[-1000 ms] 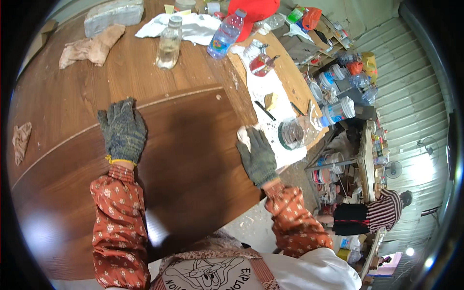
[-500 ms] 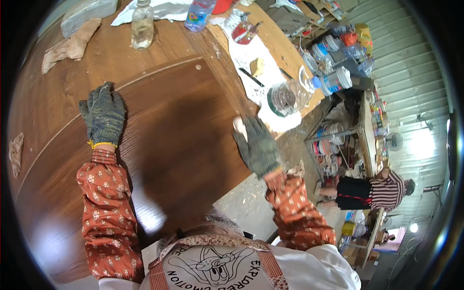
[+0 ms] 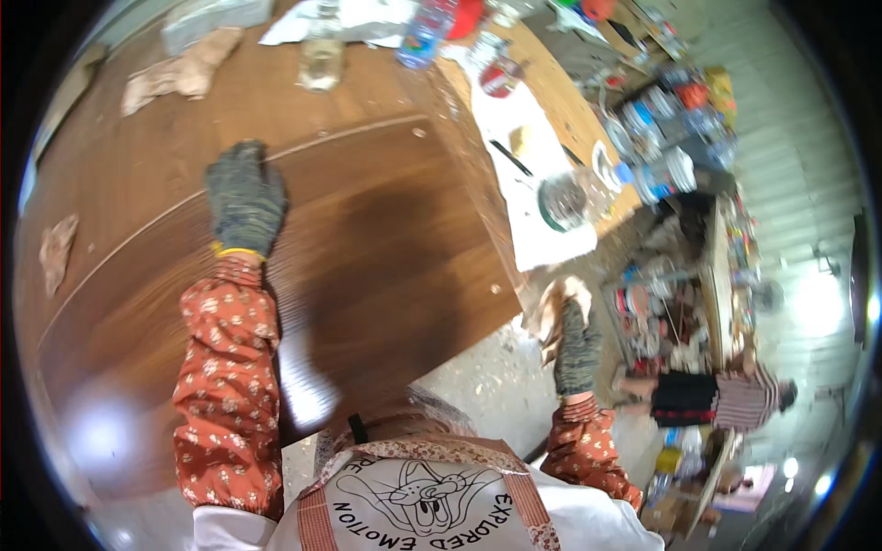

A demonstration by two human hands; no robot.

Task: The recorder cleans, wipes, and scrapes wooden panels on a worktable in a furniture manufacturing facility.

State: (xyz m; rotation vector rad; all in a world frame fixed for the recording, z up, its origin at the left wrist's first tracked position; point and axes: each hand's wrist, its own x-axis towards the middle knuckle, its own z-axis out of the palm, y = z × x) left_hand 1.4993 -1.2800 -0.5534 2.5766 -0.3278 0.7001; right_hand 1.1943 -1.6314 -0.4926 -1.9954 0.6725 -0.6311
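Gloved left hand (image 3: 244,197) flat, fingers spread, on dark wooden panel (image 3: 367,248) at centre frame, gloved right hand (image 3: 577,344) clutching pale rag (image 3: 551,308) off panel's lower-right edge.

I saw the dark brown wooden panel (image 3: 367,275) lying flat on the surface, glossy, its grain running lengthwise, its right corner jutting past the surface's near right edge. My gloved left hand (image 3: 243,197) pressed flat on the panel's far left edge. My gloved right hand (image 3: 577,344) hung off it, beside a crumpled tan rag (image 3: 556,308).
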